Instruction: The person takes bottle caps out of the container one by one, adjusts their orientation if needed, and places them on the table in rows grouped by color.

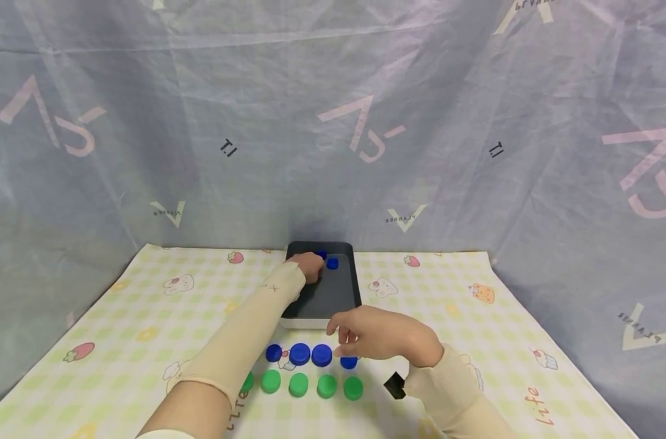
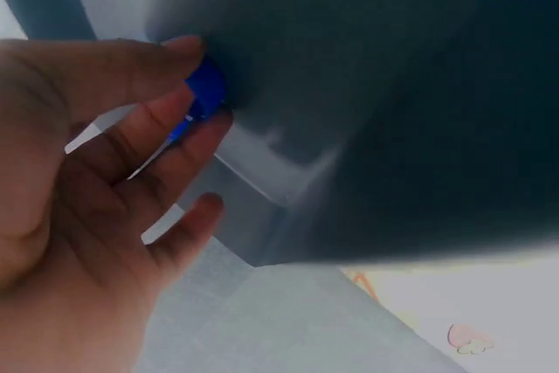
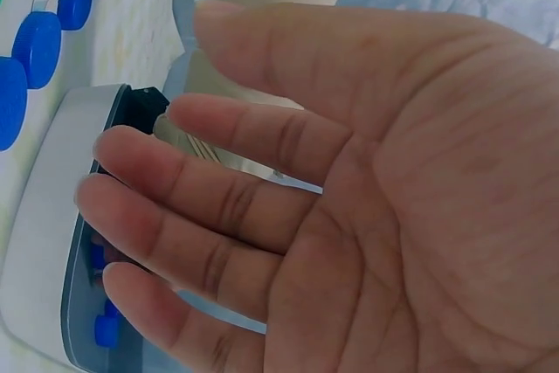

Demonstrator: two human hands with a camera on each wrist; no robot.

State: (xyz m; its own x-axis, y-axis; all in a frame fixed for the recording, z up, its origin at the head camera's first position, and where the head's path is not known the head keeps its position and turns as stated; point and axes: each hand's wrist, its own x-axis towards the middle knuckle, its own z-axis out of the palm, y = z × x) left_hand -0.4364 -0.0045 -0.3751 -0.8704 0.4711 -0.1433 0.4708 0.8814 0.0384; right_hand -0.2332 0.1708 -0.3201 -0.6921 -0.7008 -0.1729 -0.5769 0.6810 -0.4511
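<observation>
My left hand [image 1: 308, 266] reaches into the far part of a dark tray [image 1: 333, 299] with a white outer wall. Its thumb and fingertips pinch a blue bottle cap [image 2: 208, 86], low over the tray floor in the left wrist view. Two other blue caps [image 1: 332, 263] lie just right of that hand inside the tray. My right hand [image 1: 385, 332] hovers at the tray's near right corner with fingers loosely bent and its palm bare. Beneath its fingertips, a blue cap [image 1: 349, 363] is partly covered, at the right end of a row of blue caps [image 1: 300, 353].
Nearer me, several green caps [image 1: 298, 385] form a second row; my left sleeve partly hides the leftmost. A small black object [image 1: 395, 386] shows beside my right cuff. The checked tablecloth [image 1: 432, 329] runs back to a grey curtain [image 1: 289, 122].
</observation>
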